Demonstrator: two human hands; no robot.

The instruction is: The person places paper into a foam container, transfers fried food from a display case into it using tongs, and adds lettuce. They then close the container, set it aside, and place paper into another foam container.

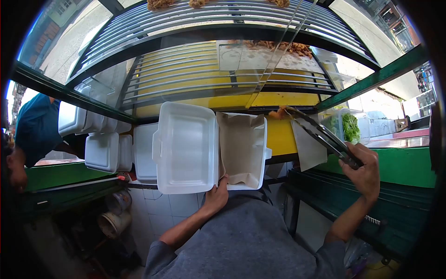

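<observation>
My left hand grips the near edge of an open white foam box, close to its hinge. Brown paper lines the right half of the box, and the left half is bare. My right hand is closed around the handle end of metal tongs. The tongs point up and left, and a small piece of fried food is at their tips, above and right of the box. Below the tongs hangs a pale sheet of paper.
Closed foam boxes are stacked at the left. Fried pieces lie on a rack behind glass. A clear container holds green leaves at the right. Another person stands at the far left. Green frame bars cross the view.
</observation>
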